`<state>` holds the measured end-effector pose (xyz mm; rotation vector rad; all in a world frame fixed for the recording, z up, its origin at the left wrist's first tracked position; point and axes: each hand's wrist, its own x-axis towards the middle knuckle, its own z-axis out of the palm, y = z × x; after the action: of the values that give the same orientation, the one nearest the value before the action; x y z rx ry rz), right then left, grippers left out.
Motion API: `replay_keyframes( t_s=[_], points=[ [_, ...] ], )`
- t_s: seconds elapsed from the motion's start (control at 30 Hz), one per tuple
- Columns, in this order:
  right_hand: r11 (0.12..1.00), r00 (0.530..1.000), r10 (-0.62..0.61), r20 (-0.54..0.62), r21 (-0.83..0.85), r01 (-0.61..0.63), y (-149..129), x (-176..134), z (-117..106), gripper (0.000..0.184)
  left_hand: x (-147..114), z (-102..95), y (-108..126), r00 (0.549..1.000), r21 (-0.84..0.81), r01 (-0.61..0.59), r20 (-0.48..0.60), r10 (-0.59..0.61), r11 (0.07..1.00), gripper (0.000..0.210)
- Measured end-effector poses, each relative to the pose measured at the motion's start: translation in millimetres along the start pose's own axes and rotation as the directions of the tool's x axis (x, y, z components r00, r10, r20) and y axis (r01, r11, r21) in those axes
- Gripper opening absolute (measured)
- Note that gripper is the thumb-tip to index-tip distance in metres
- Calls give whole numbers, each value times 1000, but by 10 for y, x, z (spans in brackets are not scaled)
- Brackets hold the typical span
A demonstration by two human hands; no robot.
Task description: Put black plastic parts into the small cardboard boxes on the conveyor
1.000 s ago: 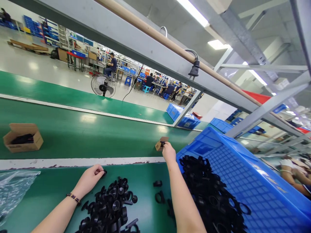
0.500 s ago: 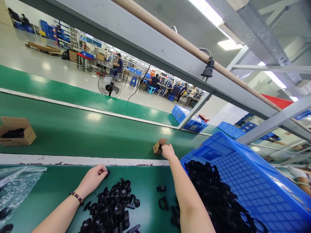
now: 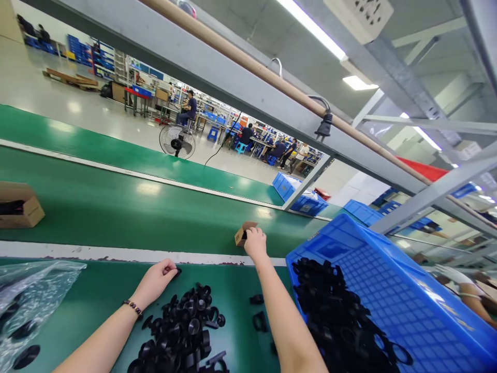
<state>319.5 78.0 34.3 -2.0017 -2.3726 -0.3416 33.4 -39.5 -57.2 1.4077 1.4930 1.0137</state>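
Note:
My left hand is closed in a pinch on a small black plastic part, above the green worktop just behind a pile of black plastic parts. My right hand reaches to a small open cardboard box on the green conveyor belt. Its fingers are curled at the opening, where something dark shows; the fingertips and anything in them are hidden. Two loose black clamp-like parts lie beside my right forearm, among them a ring-shaped one.
To the right stands a tilted blue crate holding many black parts. A larger cardboard box sits on the belt at left, with a clear plastic bag nearer me. A metal frame crosses overhead. A co-worker's gloved hand shows far right.
Both cardboard boxes have shifted left along the belt, and my right hand has moved left with the small one. My left hand keeps its pinch near the same spot.

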Motion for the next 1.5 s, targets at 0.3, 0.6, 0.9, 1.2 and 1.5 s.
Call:
replay_keyframes(
  t_s=[0.3,0.6,0.9,1.2,1.5],
  points=[
    [478,931,-362,37,865,151,-1395,-753,208,20,-30,86,105,997,-334,35,72,-12,942,19],
    [553,991,-131,31,832,47,-1201,-656,340,12,-44,121,65,988,-410,31,152,34,911,18],
    [883,972,229,-57,433,-182,-630,271,111,24,-3,30,58,999,-232,-8,30,16,973,21],
    [823,987,113,-113,568,-29,-663,-40,181,32,18,2,44,999,-150,-21,23,25,988,21],
    [681,931,-349,106,712,174,-870,-832,158,19,-78,25,134,930,124,-237,317,188,964,26]
  ],
)
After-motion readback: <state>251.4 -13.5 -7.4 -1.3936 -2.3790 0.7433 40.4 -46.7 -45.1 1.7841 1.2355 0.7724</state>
